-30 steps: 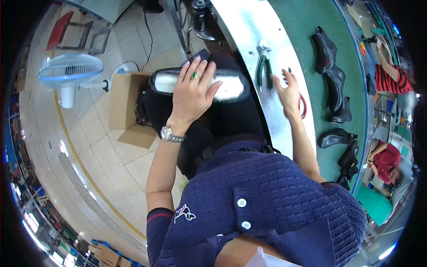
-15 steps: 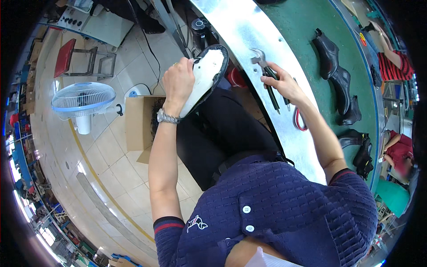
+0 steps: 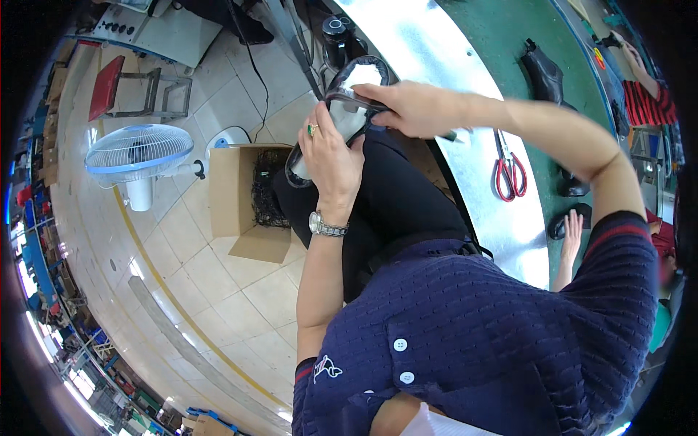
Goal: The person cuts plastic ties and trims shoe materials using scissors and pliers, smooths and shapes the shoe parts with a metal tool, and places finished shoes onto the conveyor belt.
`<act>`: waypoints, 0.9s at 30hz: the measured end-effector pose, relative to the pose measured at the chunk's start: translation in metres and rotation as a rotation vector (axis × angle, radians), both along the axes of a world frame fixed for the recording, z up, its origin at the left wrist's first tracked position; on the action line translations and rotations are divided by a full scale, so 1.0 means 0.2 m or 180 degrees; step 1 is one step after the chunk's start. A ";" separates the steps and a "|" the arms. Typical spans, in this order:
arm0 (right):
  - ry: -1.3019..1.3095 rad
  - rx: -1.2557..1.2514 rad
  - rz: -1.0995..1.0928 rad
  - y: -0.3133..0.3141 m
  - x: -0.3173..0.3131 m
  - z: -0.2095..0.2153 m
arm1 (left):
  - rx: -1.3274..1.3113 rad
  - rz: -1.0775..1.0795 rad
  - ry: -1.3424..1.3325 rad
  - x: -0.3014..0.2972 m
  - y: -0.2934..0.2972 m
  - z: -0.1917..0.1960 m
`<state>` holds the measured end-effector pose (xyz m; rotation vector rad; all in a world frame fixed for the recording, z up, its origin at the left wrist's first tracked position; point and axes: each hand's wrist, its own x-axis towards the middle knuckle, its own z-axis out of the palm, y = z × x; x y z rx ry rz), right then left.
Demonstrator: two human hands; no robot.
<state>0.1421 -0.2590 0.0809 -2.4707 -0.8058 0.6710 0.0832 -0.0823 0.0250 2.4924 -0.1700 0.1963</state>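
Observation:
A black shoe (image 3: 349, 116), its pale underside facing up, rests over my lap. My left hand (image 3: 332, 160) is closed around its near side, with a ring on one finger and a watch at the wrist. Above the shoe, my right hand (image 3: 416, 109) grips a pair of pincers (image 3: 347, 97), whose metal head lies across the underside near the toe end. Most of the pincers' handles are hidden by my right hand. Red-handled scissors (image 3: 511, 174) lie on the metal bench top, below my right forearm.
The curved metal bench (image 3: 527, 236) runs along my right, beside a green surface bearing black shoes (image 3: 543, 73). A co-worker's hand (image 3: 573, 232) shows past my right arm. At left are a cardboard box (image 3: 265, 245) with black scraps, a fan (image 3: 138, 156) and a red stool (image 3: 107, 89).
My right hand has swung left from over the bench, bringing the pincers onto the shoe. My left hand has shifted right and lower on it. The scissors show more fully; a co-worker's hand has appeared.

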 end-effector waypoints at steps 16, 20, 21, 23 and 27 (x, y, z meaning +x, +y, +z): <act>-0.1302 0.0082 -0.0469 0.02 0.02 0.02 | 0.1229 -0.0382 -0.0955 -0.04 -0.01 -0.11; -0.1056 -0.0282 0.0000 0.00 0.05 0.05 | 0.1346 -0.0266 -0.1044 -0.06 -0.01 -0.13; -0.0830 -0.0107 -0.0374 0.03 0.06 0.15 | 0.1499 -0.0201 -0.1049 -0.05 -0.01 -0.13; -0.1127 0.0072 -0.0492 0.00 0.05 0.02 | 0.1648 -0.0133 -0.1041 -0.06 -0.03 -0.12; -0.0766 -0.0139 -0.0617 0.00 0.08 -0.01 | 0.1734 -0.0096 -0.1017 -0.05 -0.03 -0.14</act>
